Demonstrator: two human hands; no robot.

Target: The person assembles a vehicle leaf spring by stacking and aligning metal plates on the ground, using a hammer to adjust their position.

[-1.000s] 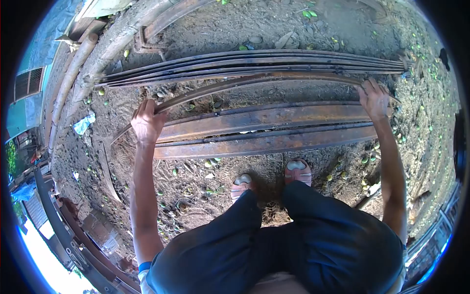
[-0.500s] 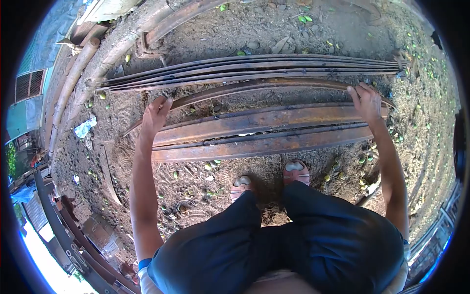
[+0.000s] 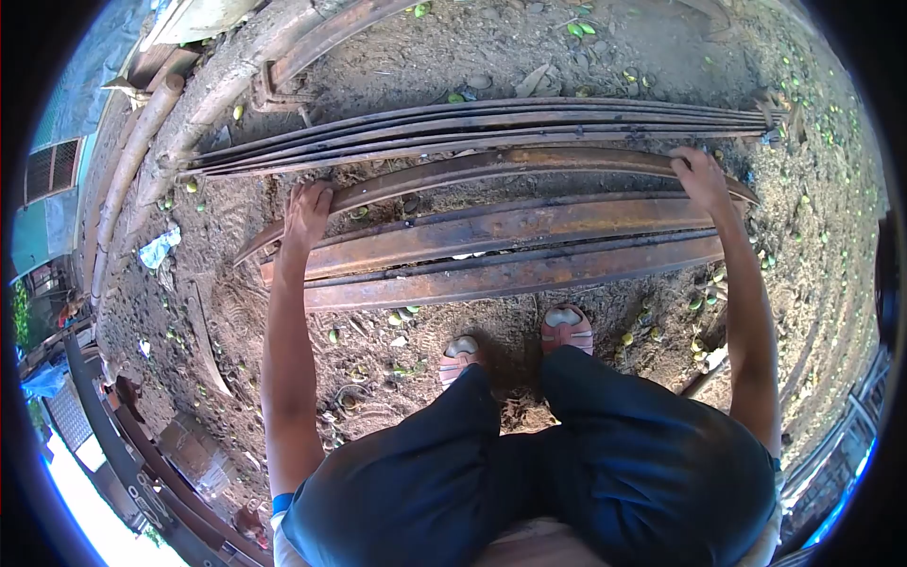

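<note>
A long rusty steel bar (image 3: 510,161) lies crosswise in front of me, looking bowed in the wide lens. Near its left end my left hand (image 3: 308,210) is closed over it, fingers curled around the far edge. My right hand (image 3: 701,177) grips the same bar toward its right end, thumb and fingers bent over it. Between the bar and my feet lie two wider rusty steel channels (image 3: 529,227), side by side. Beyond the bar, a bundle of thin steel bars (image 3: 491,121) rests on the dirt.
My feet in pink shoes (image 3: 567,331) stand just behind the channels. Wooden poles (image 3: 132,180) and a rusty clamp-like piece (image 3: 276,94) are at the upper left. A pale blue scrap (image 3: 159,248) lies on the ground at left, with small green fruits scattered around.
The bar has rolled slightly, showing more of its broad face. Both hands have stayed on it, with the fingers now lying further over the top. The view has shifted a little.
</note>
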